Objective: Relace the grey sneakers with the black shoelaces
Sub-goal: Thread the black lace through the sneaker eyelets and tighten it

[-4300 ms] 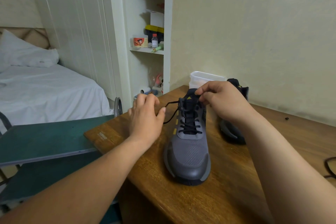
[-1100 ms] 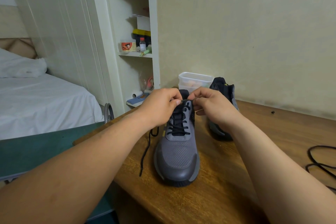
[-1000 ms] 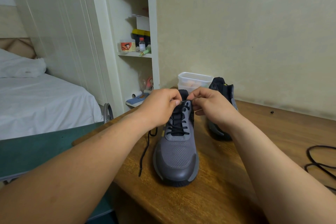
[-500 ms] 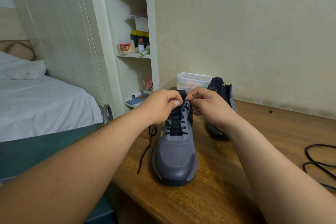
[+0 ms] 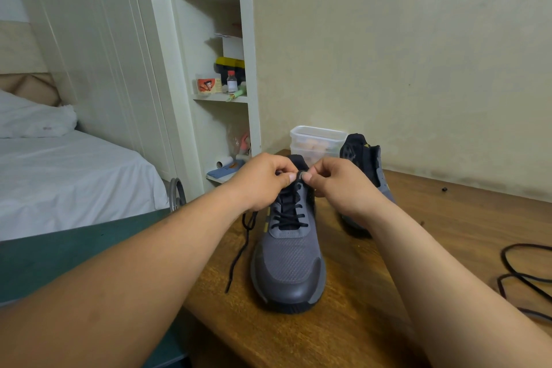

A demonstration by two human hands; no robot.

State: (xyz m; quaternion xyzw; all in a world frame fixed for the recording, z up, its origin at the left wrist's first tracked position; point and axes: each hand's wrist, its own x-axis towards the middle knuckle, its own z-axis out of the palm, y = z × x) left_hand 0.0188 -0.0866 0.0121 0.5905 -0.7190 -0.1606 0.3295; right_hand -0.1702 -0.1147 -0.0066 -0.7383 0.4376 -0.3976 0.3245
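— Entry one?
— One grey sneaker (image 5: 288, 266), upright on the wooden table (image 5: 433, 218), toe toward the camera. A black shoelace (image 5: 291, 213) is crossed through its eyelets. One loose end trails off the shoe's left side onto the table.

— Hands?
— The left hand (image 5: 263, 181) and right hand (image 5: 340, 185) both have curled fingers. Thumb and forefinger of each pinch the black shoelace at the top of the tongue, and the two hands almost touch.

— The other shoe?
— One second sneaker (image 5: 363, 152), behind the right hand and largely hidden. Its lacing cannot be told.

— Containers?
— Two clear plastic tubs (image 5: 316, 137), stacked at the table's far edge, just beside the second sneaker. Their contents are pale orange, of a kind too blurred to name.

— Shelving?
— One white shelf unit (image 5: 252, 69), left of the table. The middle shelf holds a small red-capped bottle (image 5: 231, 82), an orange printed box (image 5: 207, 86), a yellow-and-black box (image 5: 230, 64) and a white box (image 5: 233, 46) on top of that.

— Remainder?
— One black cord (image 5: 519, 272), looped on the table at far right, well apart from both shoes. One bed (image 5: 59, 173) with a white pillow (image 5: 30, 119), far left.
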